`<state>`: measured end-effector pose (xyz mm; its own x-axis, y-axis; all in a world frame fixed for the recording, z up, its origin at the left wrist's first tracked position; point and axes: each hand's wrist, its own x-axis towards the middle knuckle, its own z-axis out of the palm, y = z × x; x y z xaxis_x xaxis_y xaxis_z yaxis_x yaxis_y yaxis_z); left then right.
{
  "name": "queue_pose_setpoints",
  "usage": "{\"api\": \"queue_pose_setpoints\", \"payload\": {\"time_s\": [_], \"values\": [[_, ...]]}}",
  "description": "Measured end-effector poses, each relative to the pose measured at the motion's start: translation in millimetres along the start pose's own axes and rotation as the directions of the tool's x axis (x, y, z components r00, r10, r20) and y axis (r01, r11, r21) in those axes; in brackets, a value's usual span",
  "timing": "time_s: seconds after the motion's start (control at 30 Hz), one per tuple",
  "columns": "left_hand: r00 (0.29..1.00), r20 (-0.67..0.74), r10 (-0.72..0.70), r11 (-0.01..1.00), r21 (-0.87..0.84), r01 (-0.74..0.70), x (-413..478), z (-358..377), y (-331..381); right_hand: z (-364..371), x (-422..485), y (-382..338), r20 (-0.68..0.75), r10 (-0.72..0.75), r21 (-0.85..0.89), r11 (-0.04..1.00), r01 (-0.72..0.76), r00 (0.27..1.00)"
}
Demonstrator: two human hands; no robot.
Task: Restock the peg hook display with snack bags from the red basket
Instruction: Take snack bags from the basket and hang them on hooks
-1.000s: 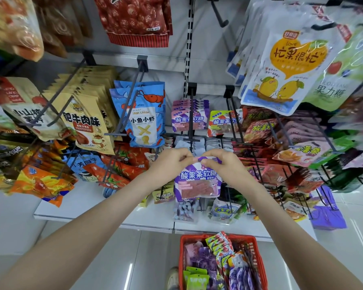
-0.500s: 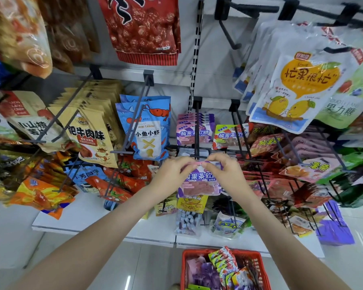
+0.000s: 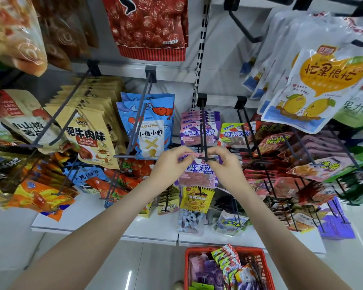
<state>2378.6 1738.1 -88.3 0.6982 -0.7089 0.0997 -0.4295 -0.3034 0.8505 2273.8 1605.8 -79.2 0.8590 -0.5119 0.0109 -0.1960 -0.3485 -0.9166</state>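
Two hands work one bag. The left hand (image 3: 169, 164) pinches the top edge of the pink-purple snack bag (image 3: 198, 174) on its left side, and the right hand (image 3: 228, 166) pinches the same edge on its right. Both grasp the bag and nothing else. My read on the grip: holding by the header stretches the strip flat so the hang hole faces the hook. The hole itself is hidden behind fingers and the hook tip.

The bag's top edge sits right at the front end of the black peg hook (image 3: 203, 132), at its short crossbar. Cannot tell if the hole is on the wire yet or just in front of it. The bag body hangs free below the hands, upright, label facing out.

Further back on that hook hang matching pink bags (image 3: 197, 133), so it looks like the right hook for this product. The red basket (image 3: 254, 251) sits on the floor below the white shelf (image 3: 76, 218), well apart from the hands, with more mixed bags (image 3: 228, 262) inside.

Step, as judged: threading the bag onto the hook. Next it likely needs a push back along the wire toward the matching stock. Risks: the thin header tears, or the hole misses the tip.
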Motion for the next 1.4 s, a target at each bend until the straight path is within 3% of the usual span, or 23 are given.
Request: {"api": "queue_pose_setpoints", "payload": {"time_s": [0.3,0.47,0.57,0.7,0.93,1.03,1.17,1.3,1.4], "values": [[0.993,0.047,0.11,0.993,0.047,-0.112,4,5,-4,2,3,8,-0.104,-0.027,0.059,0.998,0.034,0.994],[0.996,0.016,0.089,0.991,0.099,-0.091,16,7,-12,6,21,11,-0.085,-0.068,-0.04,0.997,0.065,0.994],[0.987,-0.077,0.143,0.971,0.204,-0.124,29,12,-14,9,36,14,-0.124,-0.073,-0.069,0.995,0.065,0.99],[0.934,-0.204,0.293,0.838,0.525,-0.149,51,24,-14,16,70,18,-0.274,-0.15,-0.262,0.962,0.077,0.95],[0.93,-0.077,0.36,0.594,0.788,-0.164,81,36,-25,21,109,25,-0.412,-0.166,-0.476,0.878,-0.056,0.896],[0.95,-0.019,0.313,0.536,0.829,-0.16,80,37,-28,21,92,26,-0.399,-0.225,-0.502,0.865,-0.007,0.889],[0.968,-0.009,0.253,0.58,0.802,-0.144,48,43,-34,23,44,35,-0.245,-0.302,-0.512,0.847,0.141,0.921],[0.97,-0.05,0.239,0.681,0.721,-0.13,-10,63,-49,23,-11,60,-0.17,-0.286,-0.504,0.848,0.166,0.943],[0.982,0.04,0.183,0.713,0.682,-0.161,-69,96,-61,23,-66,104,-0.093,-0.215,-0.467,0.872,0.148,0.972]]}}
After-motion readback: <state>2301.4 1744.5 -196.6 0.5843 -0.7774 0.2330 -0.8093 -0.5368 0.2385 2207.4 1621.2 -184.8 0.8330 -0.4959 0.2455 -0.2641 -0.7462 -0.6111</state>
